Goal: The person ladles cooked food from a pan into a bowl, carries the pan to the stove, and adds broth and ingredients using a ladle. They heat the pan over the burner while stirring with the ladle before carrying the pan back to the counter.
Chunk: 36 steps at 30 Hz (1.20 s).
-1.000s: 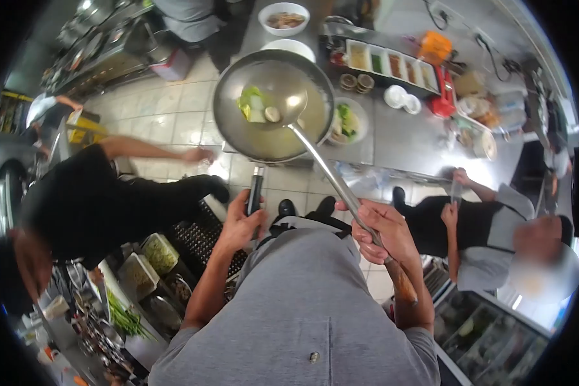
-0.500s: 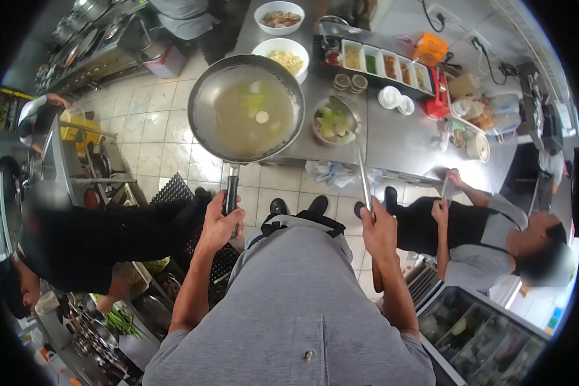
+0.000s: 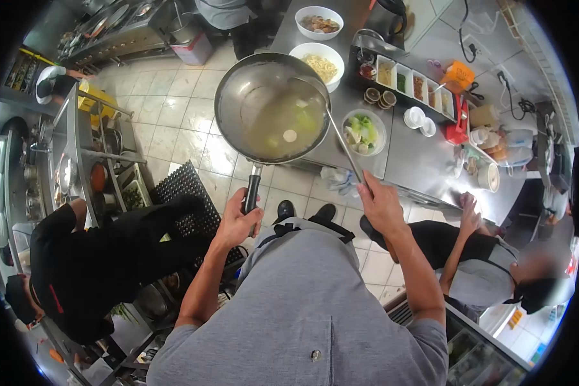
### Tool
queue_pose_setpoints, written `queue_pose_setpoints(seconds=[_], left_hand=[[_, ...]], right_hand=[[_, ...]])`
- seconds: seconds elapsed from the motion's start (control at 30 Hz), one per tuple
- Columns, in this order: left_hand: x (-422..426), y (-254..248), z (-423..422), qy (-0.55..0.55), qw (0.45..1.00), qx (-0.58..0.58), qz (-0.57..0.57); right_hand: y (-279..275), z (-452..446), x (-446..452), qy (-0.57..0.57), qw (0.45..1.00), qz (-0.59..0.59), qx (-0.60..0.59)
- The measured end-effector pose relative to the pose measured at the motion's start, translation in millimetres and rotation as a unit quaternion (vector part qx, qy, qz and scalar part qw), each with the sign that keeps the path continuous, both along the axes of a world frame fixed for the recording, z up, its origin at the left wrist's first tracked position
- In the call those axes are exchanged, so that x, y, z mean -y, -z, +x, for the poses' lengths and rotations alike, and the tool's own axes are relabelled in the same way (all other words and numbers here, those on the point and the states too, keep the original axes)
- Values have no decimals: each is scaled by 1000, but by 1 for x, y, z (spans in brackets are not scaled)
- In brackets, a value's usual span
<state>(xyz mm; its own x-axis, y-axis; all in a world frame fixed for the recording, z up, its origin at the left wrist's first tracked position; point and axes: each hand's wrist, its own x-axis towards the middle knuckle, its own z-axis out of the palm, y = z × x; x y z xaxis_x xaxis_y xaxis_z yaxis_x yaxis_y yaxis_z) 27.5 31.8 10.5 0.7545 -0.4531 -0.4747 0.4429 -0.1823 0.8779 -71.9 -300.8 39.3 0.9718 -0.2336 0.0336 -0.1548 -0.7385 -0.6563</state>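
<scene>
Our left hand (image 3: 240, 219) has its fingers wrapped round the black handle (image 3: 253, 190) of the pan (image 3: 235, 106); our right hand (image 3: 383, 209) has its fingers clamped on the shaft of the ladle (image 3: 346, 148), long axis slanting far & left from that grip, crossing the pan's right rim. Its scoop's at the cloudy broth (image 3: 270, 130), w/ green veg (image 3: 303, 118) in there; how deep, can't tell. Relation that counts: the bowl (image 3: 383, 137) w/ leafy greens (image 3: 365, 128) sits on the surface (image 3: 402, 154), far & a touch left of our right fingers, not touching them, just right of the pan. It's round, so no long axis; right hand's nearer. In view, the shaft passes btwn pan & bowl. Farther out: noodles (image 3: 321, 66) beyond the pan, condiment tray (image 3: 399, 98) far right, co-worker's hand (image 3: 470, 212) over at right.
</scene>
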Motion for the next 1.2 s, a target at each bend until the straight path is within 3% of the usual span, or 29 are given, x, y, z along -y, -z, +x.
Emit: queue_pose_setpoints(seconds=[0.07, 0.1, 0.17, 0.2, 0.27, 0.6, 0.93, 1.2], left_hand=[[3, 1, 0, -8, 1000, 1, 2], [3, 4, 0, -9, 1000, -3, -5], [3, 5, -1, -7, 1000, -6, 4], [3, 5, -1, -11, 1000, -6, 4], [3, 5, 1, -1, 1000, 9, 23], [3, 14, -6, -2, 999, -8, 32], [4, 8, -4, -16, 999, -26, -31], [8, 7, 1, 2, 999, -26, -28]], right_hand=[[-2, -10, -2, -14, 989, 92, -115], [-5, -13, -4, -22, 989, 90, -118], [-16, -19, -13, 41, 894, 357, -266], [-24, -19, -21, 37, 894, 357, -267], [-36, -13, -37, 63, 821, 504, -261], [-52, 29, -79, 26, 712, 643, -281], [-43, 40, -89, 28, 734, 630, -252], [-37, 26, -85, 35, 803, 550, -224]])
